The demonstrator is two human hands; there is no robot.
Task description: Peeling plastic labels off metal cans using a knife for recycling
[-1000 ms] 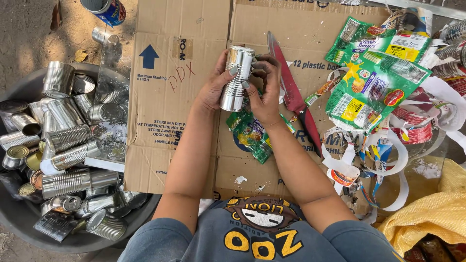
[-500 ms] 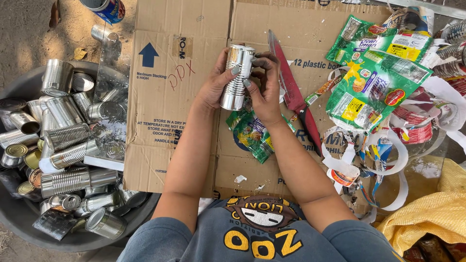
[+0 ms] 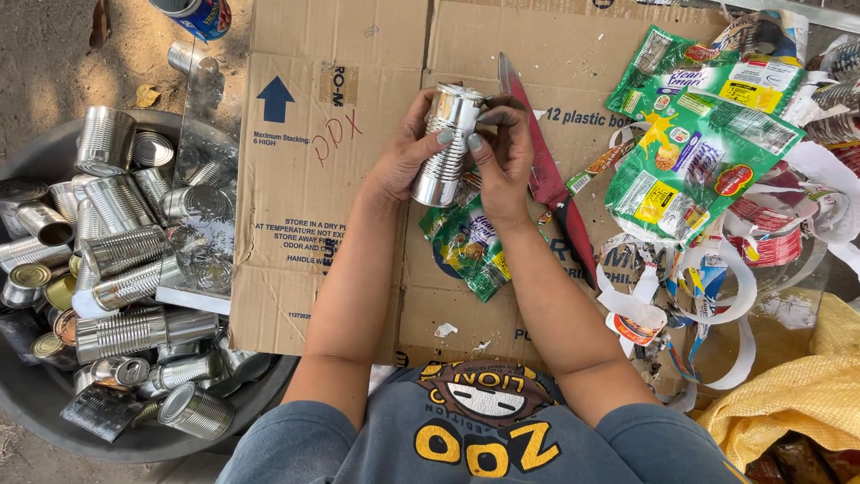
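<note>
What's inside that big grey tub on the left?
The grey tub holds a heap of bare silver tins, ribbed, lying every way, some showing open ends. Whatever lies beneath the heap, and the tub's bottom, is covered.

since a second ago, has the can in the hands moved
No. The can sits at the same spot beside the knife, over the cardboard, in both hands.

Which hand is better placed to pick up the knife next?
Right, probably. The right hand lies beside the red-handled knife on the cardboard; the left hand, holding the bare can, is farther away.
</note>
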